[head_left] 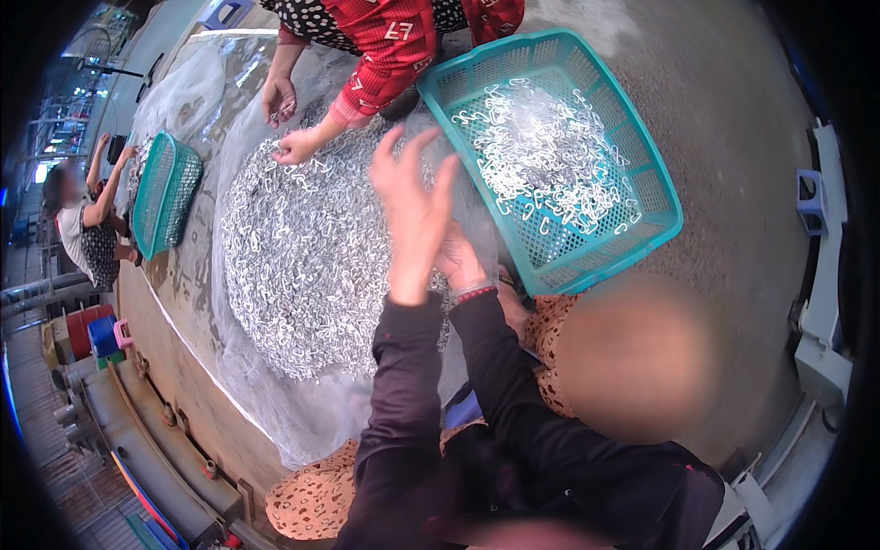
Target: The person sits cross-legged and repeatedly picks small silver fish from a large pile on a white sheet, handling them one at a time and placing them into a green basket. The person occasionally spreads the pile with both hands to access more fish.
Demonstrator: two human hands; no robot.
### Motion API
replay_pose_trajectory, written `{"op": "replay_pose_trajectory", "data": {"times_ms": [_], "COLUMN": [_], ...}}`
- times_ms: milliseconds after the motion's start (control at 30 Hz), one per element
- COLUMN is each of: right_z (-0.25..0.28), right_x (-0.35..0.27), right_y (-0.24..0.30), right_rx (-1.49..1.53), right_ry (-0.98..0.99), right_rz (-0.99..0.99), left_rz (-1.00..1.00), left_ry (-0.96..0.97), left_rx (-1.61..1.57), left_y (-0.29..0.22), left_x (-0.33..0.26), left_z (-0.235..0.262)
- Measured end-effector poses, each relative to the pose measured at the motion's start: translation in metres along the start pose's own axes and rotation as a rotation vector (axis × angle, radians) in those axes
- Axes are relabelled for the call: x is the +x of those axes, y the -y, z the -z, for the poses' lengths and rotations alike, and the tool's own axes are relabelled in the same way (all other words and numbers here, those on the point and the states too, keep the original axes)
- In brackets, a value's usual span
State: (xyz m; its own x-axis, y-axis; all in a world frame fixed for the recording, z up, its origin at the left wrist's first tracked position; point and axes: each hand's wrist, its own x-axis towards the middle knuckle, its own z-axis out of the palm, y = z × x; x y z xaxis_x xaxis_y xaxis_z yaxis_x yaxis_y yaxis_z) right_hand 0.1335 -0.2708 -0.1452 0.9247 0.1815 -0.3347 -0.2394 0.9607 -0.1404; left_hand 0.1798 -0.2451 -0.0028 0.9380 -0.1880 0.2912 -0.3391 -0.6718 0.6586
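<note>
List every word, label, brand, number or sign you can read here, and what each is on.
Co-worker's red sleeve: white letter-like marks, not copied out here.
Teal basket: no lettering visible.
Pile of small hook-shaped pieces: no markings that can be made out.
Red container in the left background: too small and blurred to read anything.

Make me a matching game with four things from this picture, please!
Things:
1. Pile of small hooks
2. Big basket beside the pile
3. The person's left hand
4. The person's right hand

Clues:
A. Fingers spread apart
B. Heaped on a see-through plastic sheet
C. Partly hidden, with a red band at the wrist
D. Teal, with hooks inside

Right pairs: 1-B, 2-D, 3-A, 4-C
</note>
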Motion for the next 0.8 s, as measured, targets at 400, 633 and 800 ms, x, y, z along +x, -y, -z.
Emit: {"op": "replay_pose_trajectory", "data": {"times_ms": [400,633,800], "right_z": [-0.038,-0.062,-0.069], "right_x": [-0.013,-0.022,-0.023], "right_y": [-0.012,-0.022,-0.047], "right_rx": [-0.312,-0.678,-0.822], "right_ry": [0.071,0.329,0.235], "right_rz": [-0.175,-0.247,-0.293], "left_rz": [0.693,0.717,0.866], "left_ry": [0.02,0.06,-0.295], "left_rx": [-0.505,-0.612,-0.947], "left_y": [0.104,0.104,0.104], "left_x": [-0.089,-0.115,-0.131], "left_z": [0.072,0.116,0.124]}}
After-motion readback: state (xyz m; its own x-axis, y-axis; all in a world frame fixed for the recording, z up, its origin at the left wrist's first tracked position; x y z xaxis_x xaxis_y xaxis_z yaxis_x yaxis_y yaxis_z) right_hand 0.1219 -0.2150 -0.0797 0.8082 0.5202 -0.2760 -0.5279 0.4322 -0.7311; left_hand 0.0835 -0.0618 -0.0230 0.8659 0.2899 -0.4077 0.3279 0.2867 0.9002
